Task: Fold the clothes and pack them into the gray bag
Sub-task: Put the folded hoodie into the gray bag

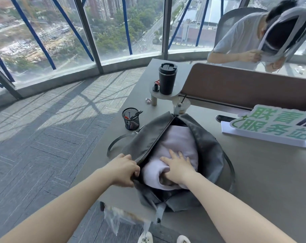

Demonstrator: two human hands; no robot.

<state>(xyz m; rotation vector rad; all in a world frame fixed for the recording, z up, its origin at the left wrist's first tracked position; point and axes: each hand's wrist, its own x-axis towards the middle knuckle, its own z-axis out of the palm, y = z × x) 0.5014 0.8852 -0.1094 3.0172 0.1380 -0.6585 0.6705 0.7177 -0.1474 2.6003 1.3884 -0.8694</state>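
The gray bag (210,151) lies unzipped on the desk, its mouth spread wide. Inside it sits a folded pale lilac garment (176,139) that fills most of the opening. My left hand (125,170) grips the bag's left zipper edge with curled fingers and holds it aside. My right hand (179,168) lies flat on the garment with fingers spread, pressing it down into the bag. The bag's strap (113,143) loops out to the left on the desk.
A black mesh pen holder (130,119) stands just beyond the bag. Behind it are a small shelf with a black tumbler (166,78) and a plastic cup (181,105). A green-lettered sign (274,128) lies at right. Another person sits beyond the brown divider (245,86).
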